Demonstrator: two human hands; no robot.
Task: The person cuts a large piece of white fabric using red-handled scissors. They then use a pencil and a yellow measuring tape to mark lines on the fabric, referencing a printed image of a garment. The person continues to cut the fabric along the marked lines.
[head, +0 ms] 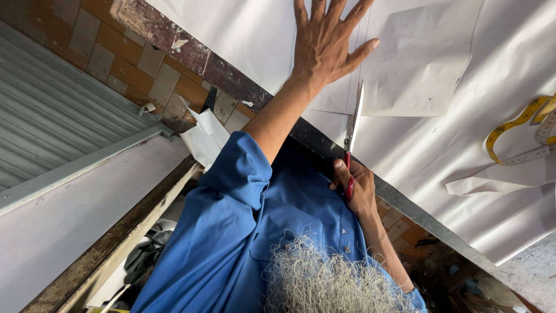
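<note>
My left hand (324,43) lies flat on the white cloth (440,156), fingers spread, pressing it down just beside the pencilled lines. My right hand (356,188) is clamped round the red handles of the scissors (352,139), which sit at the near edge of the table (405,203), the blades pointing away from me along the line that runs up past my left thumb. The blades look nearly closed, though the glare on the steel makes that hard to swear to.

I judge the cut is barely begun: the tips reach only a little way in from the cloth's edge, and the line ahead of them, up beside my left hand, looks whole. A paper pattern piece (417,64) lies just right of my left hand, uncut round. Farther right of the scissors a yellow tape measure (515,124) curls on the cloth, with a loose white strip (480,182) below it. Most of the cutting is left.
</note>
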